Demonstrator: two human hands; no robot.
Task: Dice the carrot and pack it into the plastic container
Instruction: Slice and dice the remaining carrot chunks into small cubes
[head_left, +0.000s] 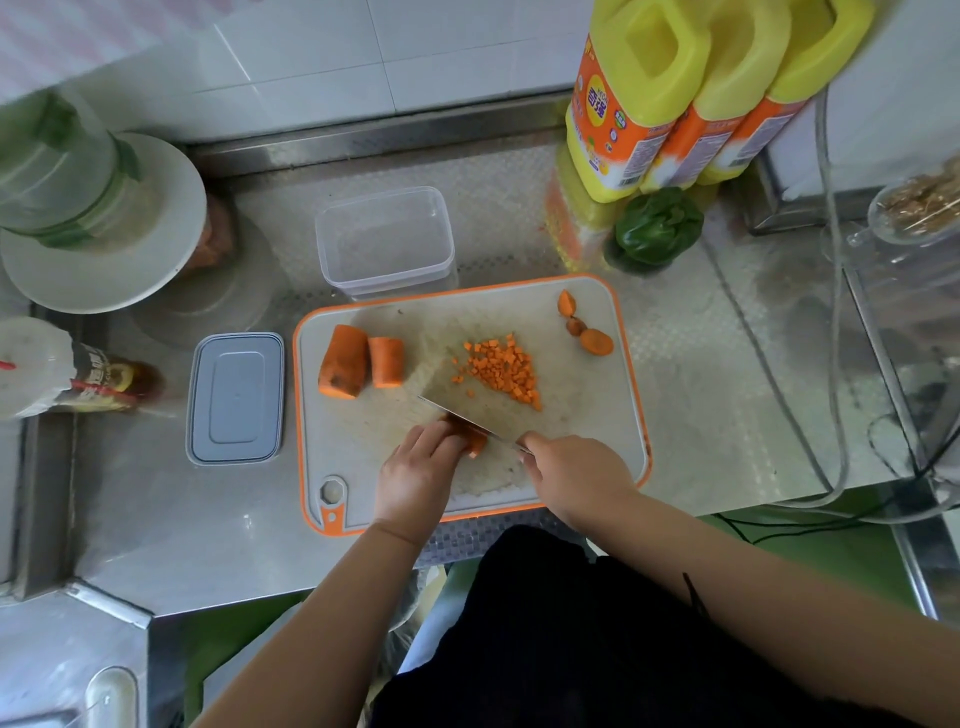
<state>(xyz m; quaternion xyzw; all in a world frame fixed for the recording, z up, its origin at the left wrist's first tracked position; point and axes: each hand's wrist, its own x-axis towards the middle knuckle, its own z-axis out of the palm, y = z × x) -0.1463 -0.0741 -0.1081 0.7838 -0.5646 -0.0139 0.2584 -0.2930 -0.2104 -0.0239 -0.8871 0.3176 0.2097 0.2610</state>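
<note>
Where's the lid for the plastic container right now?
The lid lies flat on the steel counter, just left of the cutting board and in front of the empty container.

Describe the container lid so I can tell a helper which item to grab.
Start at the orange-rimmed cutting board in the middle of the steel counter. Just off its left edge lies the lid, flat on the counter. It is a grey-blue rounded rectangle with a raised centre panel, opaque and shallow, unlike the clear, deep plastic container standing behind the board.
</note>
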